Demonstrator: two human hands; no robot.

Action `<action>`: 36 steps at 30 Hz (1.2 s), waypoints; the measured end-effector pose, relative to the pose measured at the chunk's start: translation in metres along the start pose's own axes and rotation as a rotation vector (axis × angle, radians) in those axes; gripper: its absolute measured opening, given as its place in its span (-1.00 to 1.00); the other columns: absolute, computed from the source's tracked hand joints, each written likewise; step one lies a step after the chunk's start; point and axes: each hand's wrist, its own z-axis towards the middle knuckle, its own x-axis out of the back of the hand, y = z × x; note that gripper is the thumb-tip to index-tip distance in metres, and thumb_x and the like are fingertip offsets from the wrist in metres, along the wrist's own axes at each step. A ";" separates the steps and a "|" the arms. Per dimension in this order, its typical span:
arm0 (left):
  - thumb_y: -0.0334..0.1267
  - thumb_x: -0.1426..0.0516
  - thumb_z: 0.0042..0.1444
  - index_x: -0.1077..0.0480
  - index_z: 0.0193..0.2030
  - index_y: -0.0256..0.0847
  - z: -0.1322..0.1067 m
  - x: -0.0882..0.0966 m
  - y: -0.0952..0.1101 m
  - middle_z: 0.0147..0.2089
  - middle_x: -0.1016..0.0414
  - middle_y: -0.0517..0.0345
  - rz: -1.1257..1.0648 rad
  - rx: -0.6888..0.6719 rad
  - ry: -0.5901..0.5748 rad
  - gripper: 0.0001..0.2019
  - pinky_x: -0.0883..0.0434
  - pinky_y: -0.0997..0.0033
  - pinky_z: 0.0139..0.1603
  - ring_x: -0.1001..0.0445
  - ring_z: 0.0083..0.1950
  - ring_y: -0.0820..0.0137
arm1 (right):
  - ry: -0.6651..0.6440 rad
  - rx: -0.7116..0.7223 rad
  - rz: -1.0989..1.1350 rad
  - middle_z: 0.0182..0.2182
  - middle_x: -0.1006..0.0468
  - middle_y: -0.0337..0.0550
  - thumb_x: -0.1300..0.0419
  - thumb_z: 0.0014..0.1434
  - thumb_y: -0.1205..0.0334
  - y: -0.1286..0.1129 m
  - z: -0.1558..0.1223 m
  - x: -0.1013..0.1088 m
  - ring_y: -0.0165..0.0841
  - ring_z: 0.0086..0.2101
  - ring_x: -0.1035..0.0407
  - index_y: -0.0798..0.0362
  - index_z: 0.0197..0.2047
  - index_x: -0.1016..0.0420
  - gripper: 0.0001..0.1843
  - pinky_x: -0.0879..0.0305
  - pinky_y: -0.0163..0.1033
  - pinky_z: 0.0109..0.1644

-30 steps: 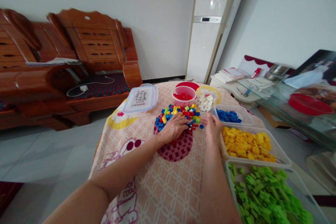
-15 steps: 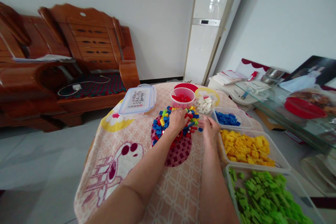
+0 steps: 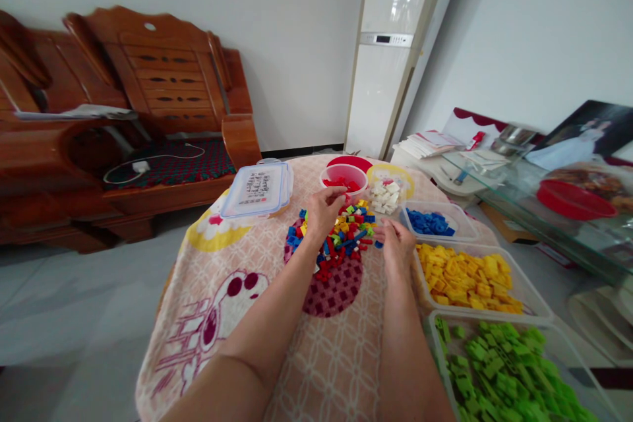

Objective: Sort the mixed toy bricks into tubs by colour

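Note:
My left hand [image 3: 324,214] is over the near side of a round tub of red toy bricks [image 3: 346,183], above the mixed pile. Its fingers are closed in a pinch, and whatever is in them is hidden. Below lies the pile of mixed toy bricks [image 3: 346,237], blue, red, yellow and green. At the pile's right edge, low over the cloth, is my right hand [image 3: 397,244]. Its thumb and fingers are drawn together; what they hold, if anything, is too small to make out. A blue brick [image 3: 378,244] lies just beside its fingertips.
White bricks [image 3: 384,196] lie behind my right hand. Boxes of blue bricks [image 3: 429,223], yellow bricks [image 3: 465,277] and green bricks [image 3: 509,369] line the right side. A clear lidded box [image 3: 257,190] sits at the back left of the cloth-covered table [image 3: 336,356].
My left hand has risen from the pile and moved back toward the red-brick tub, uncovering bricks in the middle. My right hand has stayed nearly still.

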 end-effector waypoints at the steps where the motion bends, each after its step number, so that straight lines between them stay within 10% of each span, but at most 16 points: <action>1: -0.35 -0.19 0.15 -0.63 -0.01 -0.29 0.002 0.000 -0.004 -0.16 -0.71 0.03 -0.021 -0.015 0.005 -0.70 -0.57 0.40 -0.13 -0.63 -0.24 0.36 | -0.017 0.014 -0.028 -0.47 -0.68 -0.06 -0.18 0.16 -0.14 -0.001 0.000 0.001 -0.19 -0.49 -0.55 0.18 -0.11 -0.70 -0.45 -0.50 -0.14 -0.32; 10: -0.41 -0.12 0.15 -0.50 0.24 -0.22 0.011 0.004 -0.024 0.28 -0.53 -0.13 -0.056 -0.131 -0.070 -0.51 -0.60 0.27 0.04 -0.67 -0.02 0.30 | -0.270 0.450 -0.501 -0.02 -0.71 0.00 -0.08 0.30 0.16 -0.003 -0.002 -0.004 -0.14 0.03 -0.55 0.05 -0.01 -0.70 -0.61 -0.41 -0.06 0.22; 17: -0.38 -0.12 0.18 -0.65 -0.04 -0.27 0.009 0.015 -0.009 -0.14 -0.72 -0.01 0.085 -0.066 -0.061 -0.70 -0.58 0.34 -0.05 -0.66 -0.16 0.30 | -0.396 0.520 -0.781 0.21 -0.54 0.18 -0.08 0.32 0.28 0.014 -0.006 -0.017 -0.07 0.23 -0.38 0.15 0.17 -0.60 -0.56 -0.21 0.06 0.40; 28: -0.32 -0.19 0.17 -0.69 -0.13 -0.25 -0.001 0.008 0.004 -0.30 -0.70 0.11 0.285 -0.036 -0.266 -0.77 -0.51 0.43 -0.17 -0.59 -0.30 0.36 | -0.342 0.617 -0.535 0.30 -0.48 0.09 -0.05 0.36 0.16 0.011 0.004 -0.010 -0.11 0.27 -0.34 0.08 0.32 -0.48 -0.47 -0.24 0.10 0.41; 36: -0.14 -0.33 0.09 -0.65 -0.17 -0.26 0.000 0.002 -0.009 -0.42 -0.64 0.15 -0.105 0.242 -0.419 -0.75 -0.52 0.46 -0.36 -0.61 -0.39 0.36 | -0.323 0.669 -0.417 0.29 -0.49 0.11 -0.05 0.35 0.15 -0.002 -0.009 -0.018 -0.13 0.29 -0.34 0.11 0.29 -0.52 -0.47 -0.25 0.09 0.41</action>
